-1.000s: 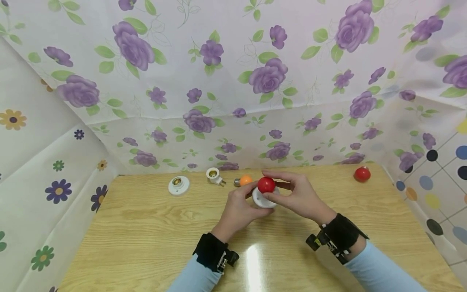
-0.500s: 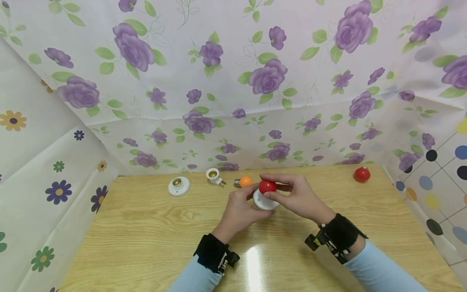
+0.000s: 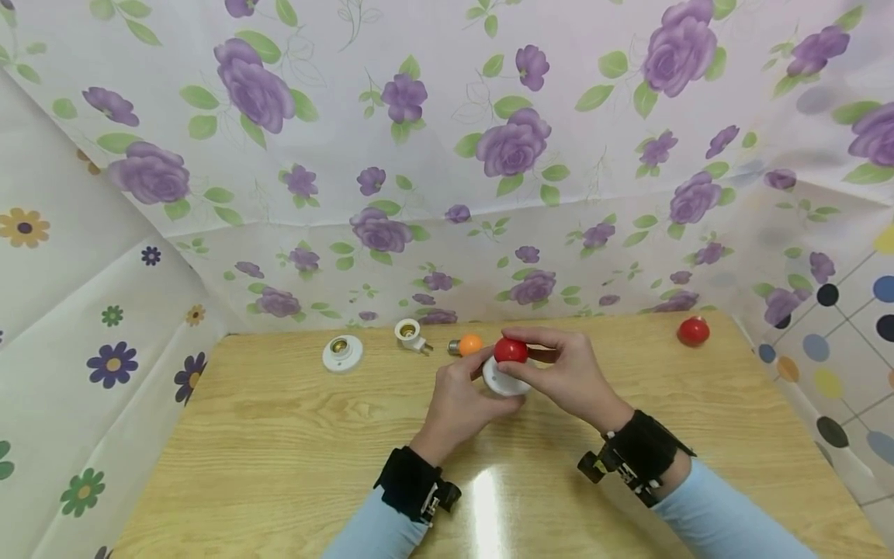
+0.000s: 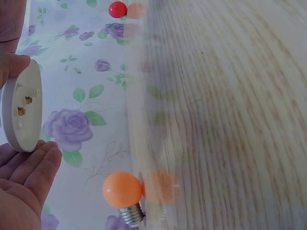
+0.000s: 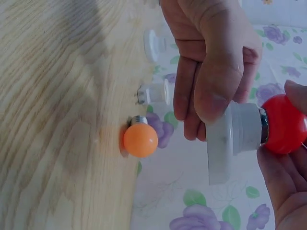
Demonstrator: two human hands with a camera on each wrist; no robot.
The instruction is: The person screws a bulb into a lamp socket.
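Observation:
My left hand (image 3: 461,396) grips a round white lamp holder (image 5: 220,143) by its base, thumb on one side and fingers on the other. In the left wrist view the underside of the lamp holder (image 4: 29,108) shows two brass screws. A red light bulb (image 5: 284,123) sits at the mouth of the holder, a strip of its metal cap still showing in the right wrist view. My right hand (image 3: 569,374) pinches the red bulb between thumb and fingers. Both things are held up over the table.
On the wooden table (image 3: 293,450) behind my hands lie an orange bulb (image 3: 471,345), a white plug-in socket (image 3: 410,335) and another round white lamp holder (image 3: 342,354). A second red bulb (image 3: 694,331) lies at the back right. Flowered sheets stand behind and beside the table.
The red bulb and lamp holder shift only slightly between my hands. My right thumb and wrist have moved a little to the left; the other things lie where they were.

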